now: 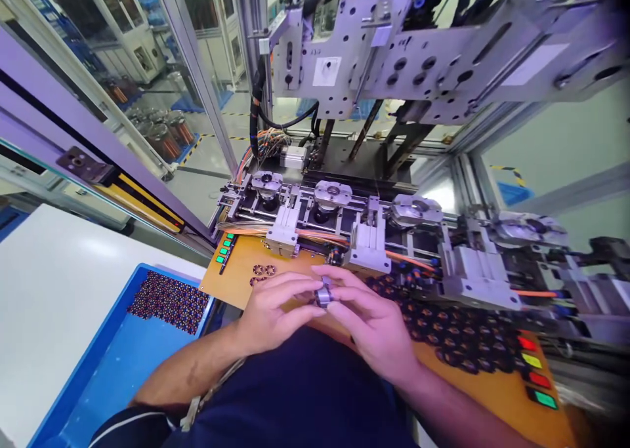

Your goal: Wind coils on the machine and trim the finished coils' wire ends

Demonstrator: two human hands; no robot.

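Note:
Between my fingertips is a small metal-and-black ring-shaped part (323,296), held up over the near edge of the orange work board (236,281). My left hand (278,307) pinches it from the left with thumb and fingers. From the other side my right hand (369,313) grips it too, its fingers curled around. Fingers cover much of the part, so its exact kind is unclear. Just beyond my left hand lie several small copper-and-black rings (264,270). To the right of my right hand, many dark round parts (457,336) are spread on the board.
A machine row with metal clamp fixtures (333,192) stands right behind the board, under a large drilled metal plate (364,74). At left, a blue bin (98,369) holds many small parts on a white table (44,271). Lit buttons (539,379) line the board's right end.

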